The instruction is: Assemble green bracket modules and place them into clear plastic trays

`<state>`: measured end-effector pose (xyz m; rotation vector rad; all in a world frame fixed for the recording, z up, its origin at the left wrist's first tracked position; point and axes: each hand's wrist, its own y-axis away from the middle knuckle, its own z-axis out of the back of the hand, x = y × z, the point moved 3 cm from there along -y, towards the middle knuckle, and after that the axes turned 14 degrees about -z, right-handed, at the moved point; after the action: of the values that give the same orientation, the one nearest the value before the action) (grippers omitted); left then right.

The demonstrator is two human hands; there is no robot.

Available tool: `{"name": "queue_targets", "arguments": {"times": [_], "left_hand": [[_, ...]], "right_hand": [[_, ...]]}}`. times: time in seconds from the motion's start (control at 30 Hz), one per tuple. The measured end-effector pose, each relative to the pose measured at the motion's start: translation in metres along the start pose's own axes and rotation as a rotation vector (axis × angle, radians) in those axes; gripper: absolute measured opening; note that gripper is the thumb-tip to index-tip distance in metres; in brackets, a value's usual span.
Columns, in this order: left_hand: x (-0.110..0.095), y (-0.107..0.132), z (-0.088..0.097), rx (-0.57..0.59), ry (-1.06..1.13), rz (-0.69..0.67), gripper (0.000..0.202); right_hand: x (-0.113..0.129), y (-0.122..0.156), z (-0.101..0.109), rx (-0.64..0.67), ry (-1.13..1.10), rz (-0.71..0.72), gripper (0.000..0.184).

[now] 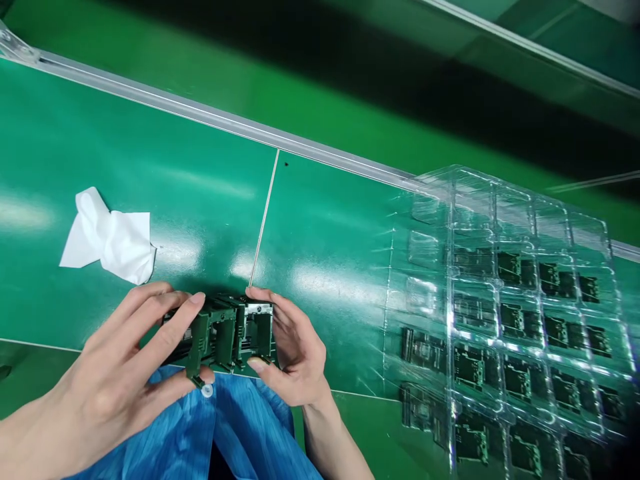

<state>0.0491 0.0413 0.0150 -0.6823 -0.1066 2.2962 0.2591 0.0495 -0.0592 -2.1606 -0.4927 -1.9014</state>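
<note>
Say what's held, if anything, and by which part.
A row of dark green frames: the left hand grips its left end, the right hand its right end.

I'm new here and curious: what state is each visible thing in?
Left hand: holding the left end of the dark pieces
Right hand: holding their right end
Dark pieces: held in a row
White cloth: crumpled, on the tabletop
Transparent tray: partly filled with dark parts
Blue garment: worn, creased

Dark, open-framed parts (226, 337) sit side by side in a row.
</note>
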Motion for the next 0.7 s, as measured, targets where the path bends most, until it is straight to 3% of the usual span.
{"name": "queue_targets", "arguments": {"times": [0.43,0.7], "left_hand": [[0.006,0.015,-0.011,-0.102,0.188,0.117,0.064],[0.009,0.017,-0.013,-0.122,0.268,0.147,0.065]], "right_hand": [[0.032,0.004,-0.005,-0.016,0.444,0.027,0.078],[0.046,0.007,-0.008,-0.028,0.528,-0.049,0.076]]}}
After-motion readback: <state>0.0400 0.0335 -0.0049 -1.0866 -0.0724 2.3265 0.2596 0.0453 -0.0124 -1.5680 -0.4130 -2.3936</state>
